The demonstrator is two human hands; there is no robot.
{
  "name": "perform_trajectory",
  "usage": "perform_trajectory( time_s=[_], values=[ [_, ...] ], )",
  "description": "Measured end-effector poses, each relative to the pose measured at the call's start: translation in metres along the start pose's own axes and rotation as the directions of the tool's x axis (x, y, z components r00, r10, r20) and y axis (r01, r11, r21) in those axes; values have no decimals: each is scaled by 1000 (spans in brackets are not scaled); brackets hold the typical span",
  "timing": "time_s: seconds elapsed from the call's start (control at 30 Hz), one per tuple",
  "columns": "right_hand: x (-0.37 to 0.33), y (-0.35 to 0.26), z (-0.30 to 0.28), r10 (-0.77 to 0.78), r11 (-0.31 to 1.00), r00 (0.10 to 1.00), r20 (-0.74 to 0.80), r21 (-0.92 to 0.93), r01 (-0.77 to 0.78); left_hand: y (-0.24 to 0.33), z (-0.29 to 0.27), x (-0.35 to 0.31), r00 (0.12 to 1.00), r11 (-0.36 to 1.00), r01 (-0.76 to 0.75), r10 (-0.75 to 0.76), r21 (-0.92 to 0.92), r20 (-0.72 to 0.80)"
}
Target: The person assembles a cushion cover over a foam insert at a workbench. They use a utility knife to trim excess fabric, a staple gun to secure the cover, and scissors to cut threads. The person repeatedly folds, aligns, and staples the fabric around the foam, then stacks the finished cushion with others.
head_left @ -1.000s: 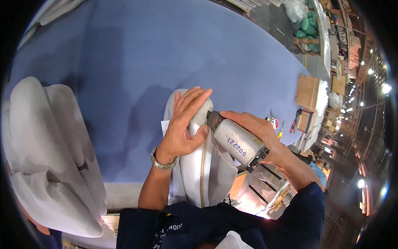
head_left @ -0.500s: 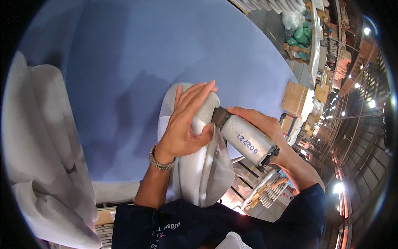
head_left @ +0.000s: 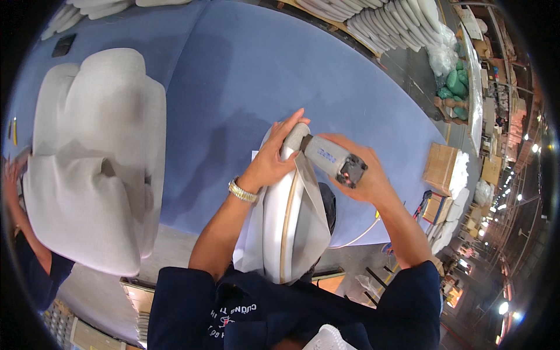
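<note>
- A long, upright cushion with white padding and a grey cover (head_left: 275,221) stands between the forearms, its lower end close to the person's navy shirt (head_left: 291,315).
- A tan strip (head_left: 287,219) runs lengthwise along the cushion's edge, and a loose grey fabric flap (head_left: 312,224) hangs off its right side.
- The left hand (head_left: 269,162), below a metal-link wristwatch (head_left: 242,191), grasps the cushion's upper end: fingers stretched over the left face, thumb by the edge. The cushion lies directly under that palm and extends down toward the body.
- The right hand (head_left: 359,163) is clasped round a silver cylindrical power tool with a black end (head_left: 328,156) (some of its fingers are hidden). The cushion is just left of this hand, with the tool's nose at its upper edge, near the left thumb.
- Beyond spreads a broad blue tabletop (head_left: 245,76); at left is a large, folded grey padded piece (head_left: 111,111), beside a co-worker's hand (head_left: 14,178).
- Farther off are a brown cardboard box (head_left: 437,162) and stacked grey curved pads (head_left: 399,26).
</note>
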State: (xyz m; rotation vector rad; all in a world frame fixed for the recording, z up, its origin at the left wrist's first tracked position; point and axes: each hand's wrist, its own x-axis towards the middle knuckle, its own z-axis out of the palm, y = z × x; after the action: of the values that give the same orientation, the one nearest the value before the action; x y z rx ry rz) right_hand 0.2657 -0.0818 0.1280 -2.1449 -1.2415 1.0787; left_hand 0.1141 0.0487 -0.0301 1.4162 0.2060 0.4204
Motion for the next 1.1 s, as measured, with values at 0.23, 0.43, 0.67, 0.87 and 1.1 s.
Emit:
perform_trajectory(
  time_s=[0.23,0.43,0.67,0.87,1.1],
  values=[
    [-71,52,21,17,960,935,-354,267,83,16,3,-4,997,997,80,-80,22,14],
    [-103,181,42,270,934,760,-591,-30,-355,21,15,-10,984,971,173,-164,167,-64],
    [-46,134,99,358,849,767,-532,527,-30,26,28,-12,983,944,182,-166,274,-84],
    [22,18,137,197,409,951,-237,902,140,-9,39,-27,971,943,119,-46,312,-233],
    [-55,-59,83,-53,72,895,-443,892,446,176,69,-39,860,798,-435,506,416,-71]
  ],
)
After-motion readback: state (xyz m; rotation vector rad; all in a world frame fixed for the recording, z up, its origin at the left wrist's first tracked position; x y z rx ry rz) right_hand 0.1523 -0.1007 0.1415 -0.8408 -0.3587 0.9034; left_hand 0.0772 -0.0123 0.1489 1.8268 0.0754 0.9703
